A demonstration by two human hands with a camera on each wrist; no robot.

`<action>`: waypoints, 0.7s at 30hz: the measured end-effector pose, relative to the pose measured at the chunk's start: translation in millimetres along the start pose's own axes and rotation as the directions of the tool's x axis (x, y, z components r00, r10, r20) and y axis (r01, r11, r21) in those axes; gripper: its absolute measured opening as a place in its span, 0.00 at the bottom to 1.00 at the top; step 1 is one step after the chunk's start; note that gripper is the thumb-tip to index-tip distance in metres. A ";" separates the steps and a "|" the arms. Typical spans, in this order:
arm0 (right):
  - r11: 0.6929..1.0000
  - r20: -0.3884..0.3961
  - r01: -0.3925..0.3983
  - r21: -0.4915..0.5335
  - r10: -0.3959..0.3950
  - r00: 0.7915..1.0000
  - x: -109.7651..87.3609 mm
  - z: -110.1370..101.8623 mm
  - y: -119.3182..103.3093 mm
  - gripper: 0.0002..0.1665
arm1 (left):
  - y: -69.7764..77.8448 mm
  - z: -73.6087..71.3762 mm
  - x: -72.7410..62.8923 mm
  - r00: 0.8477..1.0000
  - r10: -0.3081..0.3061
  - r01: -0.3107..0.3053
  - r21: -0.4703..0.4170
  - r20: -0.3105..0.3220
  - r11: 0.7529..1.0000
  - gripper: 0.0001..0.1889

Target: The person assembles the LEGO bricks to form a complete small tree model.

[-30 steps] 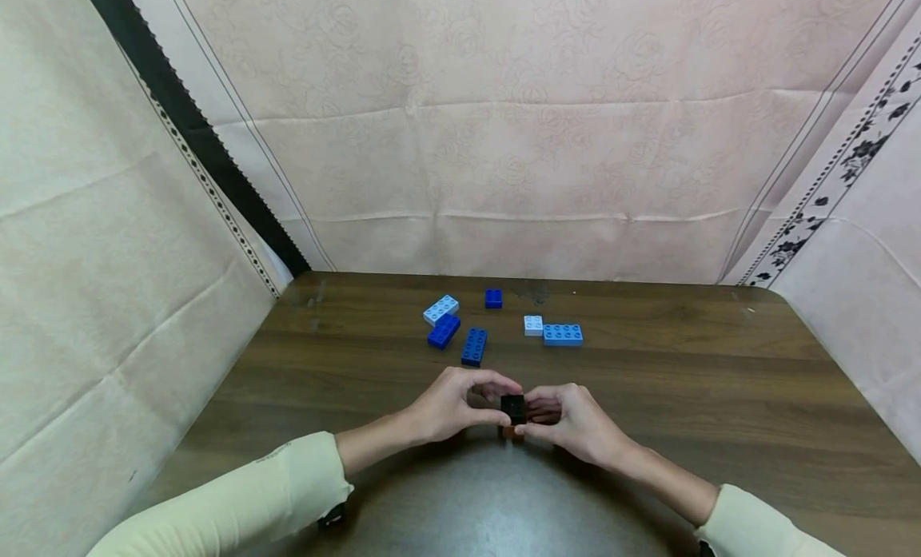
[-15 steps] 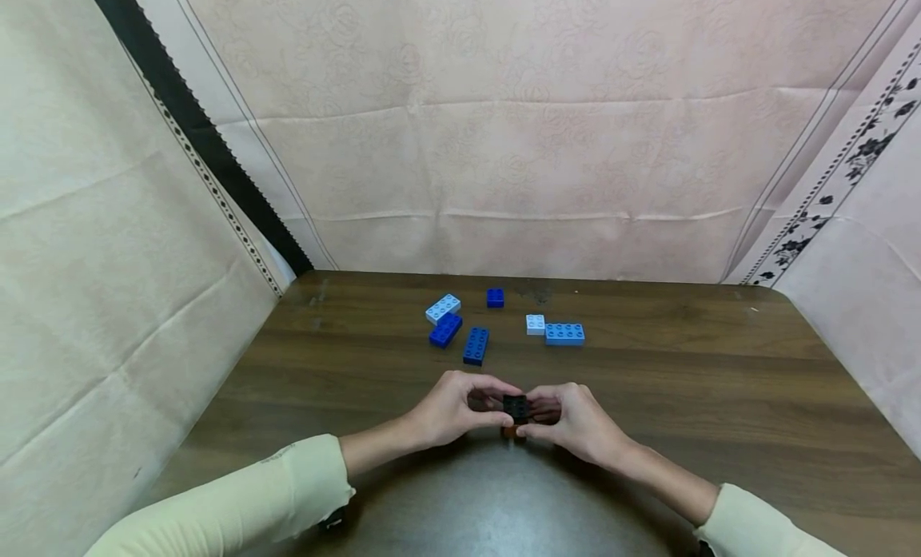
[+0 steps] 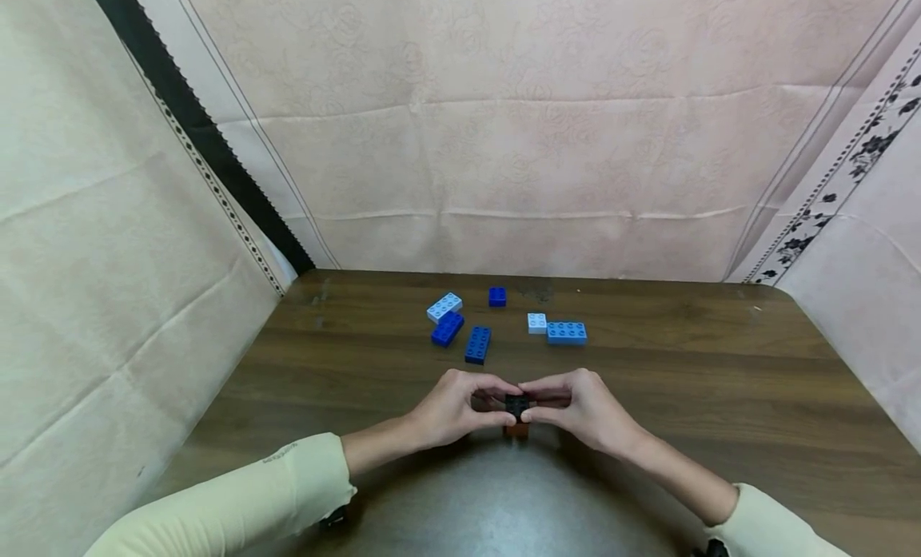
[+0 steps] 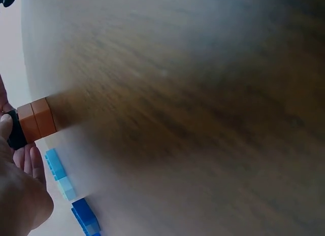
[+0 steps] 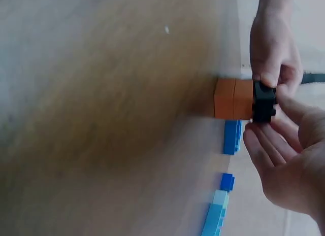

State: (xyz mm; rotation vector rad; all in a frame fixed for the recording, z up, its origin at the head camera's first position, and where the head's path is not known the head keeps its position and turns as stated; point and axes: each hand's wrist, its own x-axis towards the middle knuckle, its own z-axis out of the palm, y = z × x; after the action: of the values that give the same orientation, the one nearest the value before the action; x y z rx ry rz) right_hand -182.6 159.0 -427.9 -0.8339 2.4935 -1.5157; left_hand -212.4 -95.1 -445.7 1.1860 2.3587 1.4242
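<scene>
A black toy building brick [image 3: 516, 405] sits on top of two stacked orange-brown bricks [image 5: 233, 99], which stand upright on the table in front of me. My left hand [image 3: 456, 411] pinches the black brick from its left side, thumb at the near face and fingers behind. From the other side my right hand [image 3: 588, 411] also holds the black brick between thumb and fingers. In the left wrist view the two orange-brown bricks [image 4: 36, 119] show below the fingers, and the black brick [image 4: 17, 132] is partly covered by the left thumb.
Behind the stack lie a light blue brick [image 3: 444, 306], dark blue bricks [image 3: 448, 330] [image 3: 478, 345] and a small blue brick [image 3: 497, 296]. Farther right, a small pale blue brick [image 3: 536, 324] touches a longer blue brick [image 3: 567, 333]. Cloth hangs beyond the table's [image 3: 683, 365] far edge.
My right hand has shifted up from beside the orange-brown bricks to the black brick, and its thumb now meets the left thumb's level. The left hand has stayed nearly still.
</scene>
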 end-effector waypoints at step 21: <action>0.999 -0.042 -0.006 -0.054 0.004 0.999 -3.3 6.9 -2.1 0.17 | 1.4 3.5 -3.6 0.997 -0.073 0.073 -0.002 -0.035 0.997 0.15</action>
State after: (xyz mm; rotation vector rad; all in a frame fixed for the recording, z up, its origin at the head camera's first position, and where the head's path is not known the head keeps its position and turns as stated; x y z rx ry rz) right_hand -176.5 154.5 -430.2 -0.8113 2.5746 -1.4856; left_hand -207.4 -94.8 -447.4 1.0712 2.3986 1.4333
